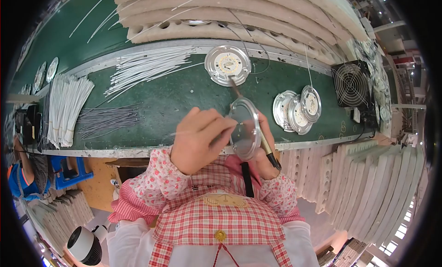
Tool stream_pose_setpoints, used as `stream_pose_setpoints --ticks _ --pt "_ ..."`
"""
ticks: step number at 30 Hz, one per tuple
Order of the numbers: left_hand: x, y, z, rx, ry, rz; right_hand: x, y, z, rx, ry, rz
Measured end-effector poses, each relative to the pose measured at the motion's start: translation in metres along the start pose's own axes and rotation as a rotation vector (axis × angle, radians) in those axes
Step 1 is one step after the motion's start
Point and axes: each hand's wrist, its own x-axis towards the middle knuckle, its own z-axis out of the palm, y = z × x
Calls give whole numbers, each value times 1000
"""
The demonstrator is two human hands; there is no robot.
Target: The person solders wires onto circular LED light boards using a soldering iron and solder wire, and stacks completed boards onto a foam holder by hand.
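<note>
My right hand (263,162) is wrapped around a soldering iron (266,147). Its shaft slants up and away past a round metal lamp plate (245,137). The same hand seems to steady this plate, tilted on edge; most of its fingers are behind it. My left hand (200,136) is closed in a pinch at the plate's left side. A thin pale wire, blurred, trails left from these fingers. Beyond the iron's tip, another lamp plate (221,60) with a ring of small yellow parts lies face up on the green bench (179,101).
White wires (147,66), a thick white bundle (66,108) and grey wires (110,119) lie at left. Several lamp plates (282,113) overlap at right, before a black fan (352,83). Pale perforated trays (239,18) are stacked behind. At far left is another person's arm (25,163).
</note>
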Motion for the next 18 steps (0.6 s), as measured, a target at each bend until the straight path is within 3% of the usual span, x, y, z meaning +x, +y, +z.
stream_pose_setpoints --ticks 1,4,5,8,9,13,18 --pt "0 -3 -3 4 -32 -58 2 0 2 -64 18 -38" --pt "-1 -27 -8 -102 -79 -330 6 -15 -15 -1256 42 -358" --pt "-1 -37 -7 -156 -83 -438 4 -14 -14 -1334 100 -335" --pt "0 -55 -6 -38 -75 -501 -3 -8 -21 -1517 129 -499" --pt "1 -57 -7 -11 -75 -491 -7 -9 -22 -1488 129 -574" --pt "3 -59 -8 35 -100 -476 -9 -21 16 -613 184 -126" --pt "6 -60 -10 16 -122 -484 9 4 10 -406 105 -19"
